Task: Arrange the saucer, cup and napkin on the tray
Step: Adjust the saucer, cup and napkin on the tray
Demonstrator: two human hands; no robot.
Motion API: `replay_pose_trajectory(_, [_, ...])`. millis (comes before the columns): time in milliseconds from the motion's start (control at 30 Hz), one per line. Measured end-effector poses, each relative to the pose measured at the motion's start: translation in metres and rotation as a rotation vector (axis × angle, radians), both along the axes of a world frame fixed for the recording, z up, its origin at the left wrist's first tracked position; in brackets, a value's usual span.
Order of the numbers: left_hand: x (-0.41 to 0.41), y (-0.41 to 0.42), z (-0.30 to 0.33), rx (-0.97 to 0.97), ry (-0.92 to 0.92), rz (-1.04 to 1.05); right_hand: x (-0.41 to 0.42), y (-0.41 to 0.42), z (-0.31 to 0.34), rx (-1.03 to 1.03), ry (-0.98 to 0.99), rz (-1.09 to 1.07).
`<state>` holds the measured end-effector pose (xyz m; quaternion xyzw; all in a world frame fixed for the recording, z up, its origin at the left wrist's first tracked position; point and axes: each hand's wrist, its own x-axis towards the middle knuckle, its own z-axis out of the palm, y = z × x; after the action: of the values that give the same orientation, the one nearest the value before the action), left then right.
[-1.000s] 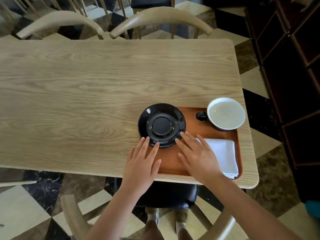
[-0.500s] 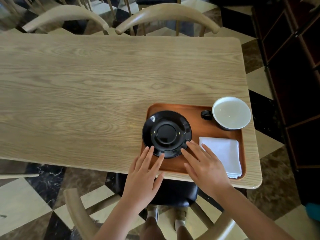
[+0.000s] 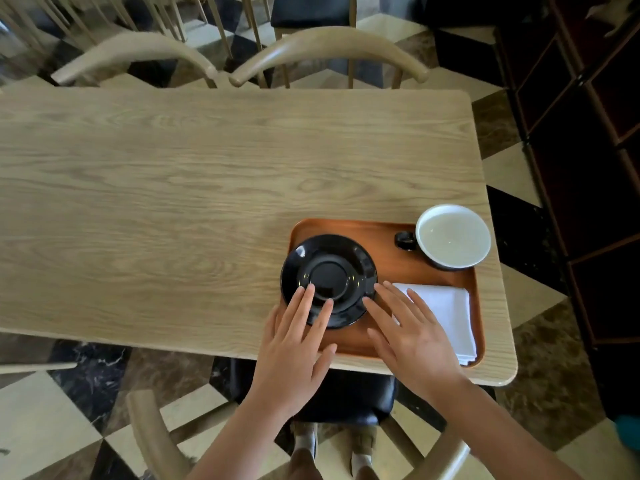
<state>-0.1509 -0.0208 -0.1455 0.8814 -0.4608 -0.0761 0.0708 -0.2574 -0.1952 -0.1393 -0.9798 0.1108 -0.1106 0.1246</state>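
Black saucer (image 3: 328, 279) part-hidden under left hand (image 3: 292, 355)

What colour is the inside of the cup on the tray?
White inside, dark outside; the cup shows clearly in the head view, at the tray's far right corner.

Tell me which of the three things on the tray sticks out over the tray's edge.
The black saucer: its left rim overhangs the tray. The cup and the white napkin lie within it.

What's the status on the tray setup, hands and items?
Both hands open: left hand fingers on the black saucer, right hand flat beside it. Saucer overhangs tray left edge. Cup and napkin on tray. Nothing blocking.
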Motion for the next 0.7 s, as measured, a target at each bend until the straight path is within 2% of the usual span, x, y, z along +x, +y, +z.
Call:
replay_pose_trajectory(133, [0.021,-0.063,0.023,-0.13,-0.073,-0.071,0.006,-0.041,0.021,-0.064,-0.097,-0.089])
replay_pose_trajectory(267, [0.032,-0.139,0.04,-0.18,-0.098,-0.14,0.006,-0.094,0.035,-0.117,-0.069,-0.293])
replay_pose_trajectory(333, [0.032,-0.166,0.038,-0.157,-0.086,-0.172,0.003,-0.116,0.034,-0.046,0.025,-0.416])
replay_pose_trajectory(400, [0.031,-0.184,0.033,-0.099,-0.086,-0.199,0.0,-0.131,0.031,0.121,0.118,-0.511])
replay_pose_trajectory(467, [0.03,-0.192,0.027,-0.067,-0.076,-0.206,-0.001,-0.139,0.026,0.295,0.122,-0.55])
replay_pose_trajectory(633, [0.029,-0.194,0.018,-0.265,0.273,-0.103,-0.003,-0.142,0.022,0.544,0.015,-0.554])
replay_pose_trajectory(700, [0.03,-0.194,0.017,-0.307,0.36,-0.06,-0.005,-0.141,0.022,0.597,-0.032,-0.569])
